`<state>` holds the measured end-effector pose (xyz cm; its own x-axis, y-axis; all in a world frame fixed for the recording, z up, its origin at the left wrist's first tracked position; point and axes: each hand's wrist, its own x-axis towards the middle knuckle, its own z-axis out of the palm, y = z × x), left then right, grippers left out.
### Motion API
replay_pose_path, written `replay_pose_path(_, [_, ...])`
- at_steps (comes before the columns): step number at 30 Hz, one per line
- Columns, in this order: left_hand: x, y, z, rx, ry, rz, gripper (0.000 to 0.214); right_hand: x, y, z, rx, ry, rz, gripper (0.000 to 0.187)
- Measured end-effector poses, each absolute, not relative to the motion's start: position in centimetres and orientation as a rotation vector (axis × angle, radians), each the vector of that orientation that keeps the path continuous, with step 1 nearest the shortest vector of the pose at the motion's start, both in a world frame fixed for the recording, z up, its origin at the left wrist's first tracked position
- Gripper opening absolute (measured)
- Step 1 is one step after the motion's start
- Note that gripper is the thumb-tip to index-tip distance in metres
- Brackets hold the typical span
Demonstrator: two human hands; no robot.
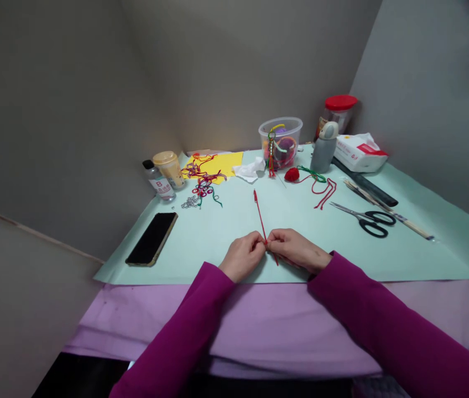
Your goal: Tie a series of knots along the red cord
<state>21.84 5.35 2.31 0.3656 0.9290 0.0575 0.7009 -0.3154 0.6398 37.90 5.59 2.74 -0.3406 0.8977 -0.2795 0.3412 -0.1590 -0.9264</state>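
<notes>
A thin red cord [261,216] runs up and away from my hands across the pale green paper sheet [201,249]. My left hand [243,255] and my right hand [295,249] meet at the middle of the table's near side, and their fingertips pinch the cord from either side. A short tail of the cord hangs below the pinch, toward the near edge of the paper. The pinched section is hidden by my fingers.
Black-handled scissors [367,220], a black phone [151,239], tangled knotted cords [203,182] on yellow paper, a red yarn ball [291,174] and a clear plastic tub [280,142] lie beyond my hands. Grey walls bound the table's far side and both ends.
</notes>
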Motion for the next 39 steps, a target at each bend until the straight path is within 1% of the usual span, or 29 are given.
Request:
replay_pose_path(3, [21.8, 5.3, 2.4, 2.1, 1.4, 0.576, 0.015, 37.9, 5.6, 2.6, -1.417, -1.646, 1.503, 0.007])
replay_pose_path(8, [21.7, 5.9, 2.1, 2.047, 1.358, 0.587, 0.024, 38.0, 5.8, 1.6, -1.357, -1.738, 1.383, 0.006])
replay_pose_path(11, [21.6, 6.3, 1.6, 2.003, 1.334, 0.591, 0.023, 38.1, 5.8, 1.5, -1.325, -1.792, 1.326, 0.008])
replay_pose_path(16, [21.5, 6.3, 1.3, 1.933, 1.323, 0.636, 0.02, 38.4, 5.4, 2.3, -1.423, -1.813, 1.352, 0.01])
replay_pose_path(19, [21.5, 6.2, 1.3, 1.92, 1.323, 0.639, 0.018, 38.8, 5.3, 2.6, -1.485, -1.835, 1.218, 0.011])
replay_pose_path(22, [21.5, 6.2, 1.4, 1.919, 1.333, 0.638, 0.019, 38.9, 5.2, 2.9, -1.449, -1.863, 1.125, 0.012])
replay_pose_path(29, [21.4, 6.3, 1.6, 1.868, 1.285, 0.63, 0.02, 38.5, 4.4, 3.4, -1.27, -2.019, 1.231, 0.015])
replay_pose_path(34, [21.3, 6.3, 1.7, 1.817, 1.242, 0.62, 0.022, 38.4, 4.5, 2.8, -1.279, -2.02, 1.263, 0.016])
replay_pose_path(39, [21.1, 6.3, 1.5, 1.78, 1.206, 0.621, 0.018, 38.4, 4.6, 3.1, -1.267, -1.998, 1.338, 0.019])
